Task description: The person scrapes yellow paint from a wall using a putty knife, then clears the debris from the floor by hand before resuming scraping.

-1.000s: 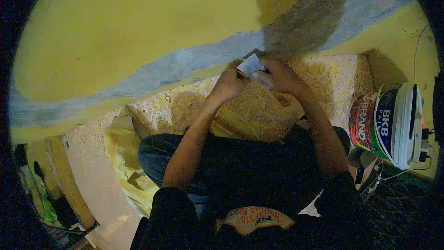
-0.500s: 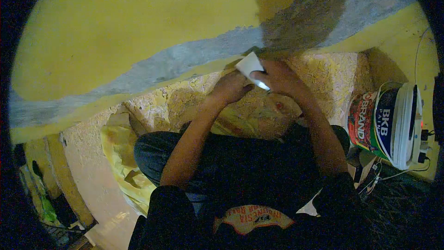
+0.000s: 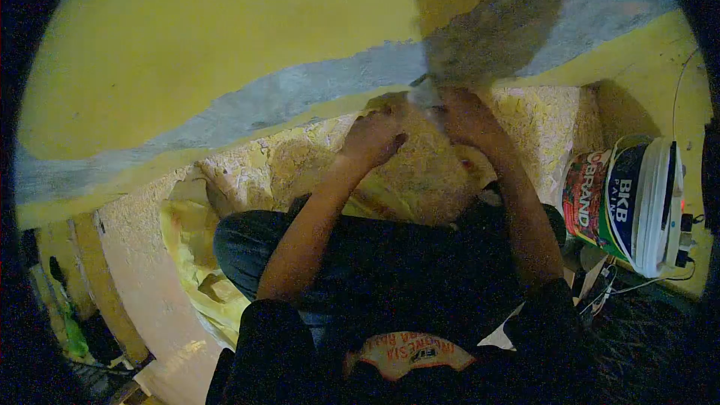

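Note:
A small pale flat piece (image 3: 424, 95), smeared by motion, stands at the fingertips of my right hand (image 3: 466, 121), whose fingers are bent and closed on it. My left hand (image 3: 375, 136) is just to the left, its fingers curled with the thumb below; whether they hold anything is hidden. Both hands are in front of the low wall, over my crossed legs. Under them lies a crumpled yellowish sheet or sack (image 3: 409, 172) with a red mark. The pale piece is too blurred to name its kind.
A yellow wall (image 3: 225, 37) with a grey unpainted band (image 3: 315, 94) rises ahead. On the right is a paint bucket (image 3: 626, 202) with cables (image 3: 637, 281) and plugs near it. A yellow crumpled sack (image 3: 191, 247) lies left of my knee, by a pinkish board (image 3: 142, 270).
The white piece has swung up and right, turning from a clear white triangle to a pale blur. My right hand has moved slightly right, away from my left hand.

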The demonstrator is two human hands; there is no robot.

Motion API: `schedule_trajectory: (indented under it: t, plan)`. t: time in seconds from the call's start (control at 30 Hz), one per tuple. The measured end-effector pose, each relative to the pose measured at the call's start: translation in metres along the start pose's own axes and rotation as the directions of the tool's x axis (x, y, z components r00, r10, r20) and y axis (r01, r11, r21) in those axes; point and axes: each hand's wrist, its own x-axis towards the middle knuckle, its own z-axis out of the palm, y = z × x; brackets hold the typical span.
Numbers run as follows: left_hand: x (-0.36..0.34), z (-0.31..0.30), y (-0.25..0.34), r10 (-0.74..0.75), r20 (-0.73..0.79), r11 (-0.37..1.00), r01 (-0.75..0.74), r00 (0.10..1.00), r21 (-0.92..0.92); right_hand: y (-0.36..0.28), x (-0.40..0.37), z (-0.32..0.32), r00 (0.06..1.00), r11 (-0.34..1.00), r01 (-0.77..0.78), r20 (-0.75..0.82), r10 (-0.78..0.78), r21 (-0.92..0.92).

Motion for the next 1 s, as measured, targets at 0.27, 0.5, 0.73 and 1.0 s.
schedule_trajectory:
  t: [0.27,0.5,0.73,1.0]
  plan:
    - [0.005,0.03,-0.023,-0.049,-0.044,0.958,0.035,0.998,-0.286,-0.044,-0.004,0.001,0.868,0.978,-0.015,0.489,-0.09,0.206]
    - [0.007,0.014,-0.012,-0.086,0.01,0.858,0.079,0.996,-0.508,0.018,0.001,-0.008,1.0,1.0,0.006,-0.018,-0.006,-0.03]
    - [0.039,0.077,-0.053,0.283,-0.155,0.733,-0.318,0.947,-0.601,-0.032,-0.002,-0.002,0.927,0.954,0.109,0.317,-0.199,0.279]
    - [0.014,0.023,-0.014,-0.097,-0.133,0.768,-0.01,0.986,-0.64,-0.011,-0.002,-0.03,0.967,0.992,-0.127,0.22,0.126,-0.008]
